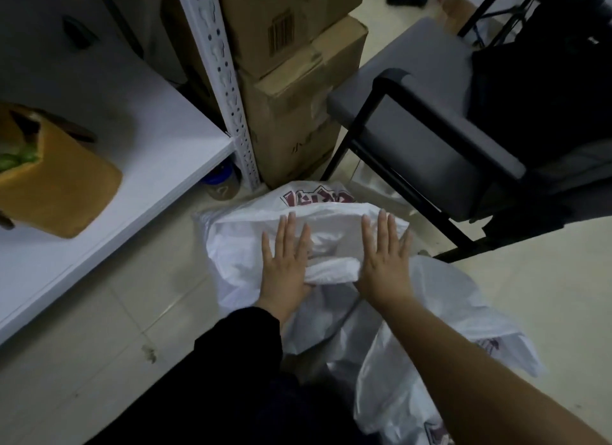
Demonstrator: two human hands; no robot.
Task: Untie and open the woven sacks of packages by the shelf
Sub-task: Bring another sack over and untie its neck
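Observation:
A white woven sack [238,246] with red print lies on the floor at the foot of the shelf. Its top edge is folded over into a thick roll. My left hand [286,262] lies flat on the sack's left part, fingers straight and spread. My right hand [384,259] lies flat on its right part, fingers straight. Between my palms a bunched fold of the fabric stands up. A second white sack [430,345] with red print lies crumpled nearer to me on the right, under my right forearm.
A white shelf board [132,153] with a perforated post [228,80] is at the left, a brown paper bag [63,186] on it. Stacked cardboard boxes [298,90] stand behind the sack. A grey chair [430,120] with a black frame is at the right. A jar [223,183] sits under the shelf.

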